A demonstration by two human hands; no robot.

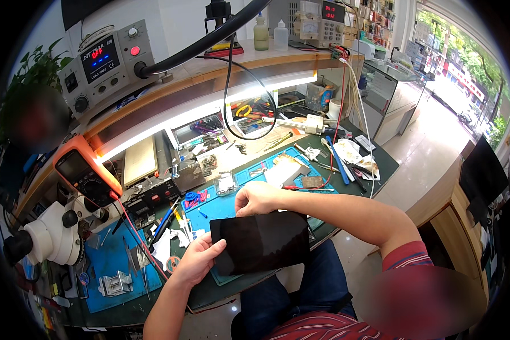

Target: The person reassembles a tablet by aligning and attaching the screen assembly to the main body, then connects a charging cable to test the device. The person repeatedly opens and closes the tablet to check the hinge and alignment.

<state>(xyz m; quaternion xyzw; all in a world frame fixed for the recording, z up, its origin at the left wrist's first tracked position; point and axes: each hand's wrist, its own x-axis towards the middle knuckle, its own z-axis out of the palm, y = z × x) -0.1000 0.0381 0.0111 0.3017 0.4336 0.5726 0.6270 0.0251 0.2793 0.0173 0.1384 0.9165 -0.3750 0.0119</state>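
Observation:
A black tablet with a glossy dark screen is tilted above the near edge of the bench, over my lap. My left hand grips its left edge, thumb on the front face and fingers behind. My right hand reaches across to the tablet's far edge, its fingers curled together and pointing down behind it. The tablet hides the fingertips, so what they pinch cannot be made out. Under and beyond the tablet lies a blue work mat with small parts on it.
On the left stand an orange multimeter, a white microscope and a metal clamp fixture. A soldering station sits on the shelf, its black hose arching overhead. Blue tweezers and a red cable are at the right.

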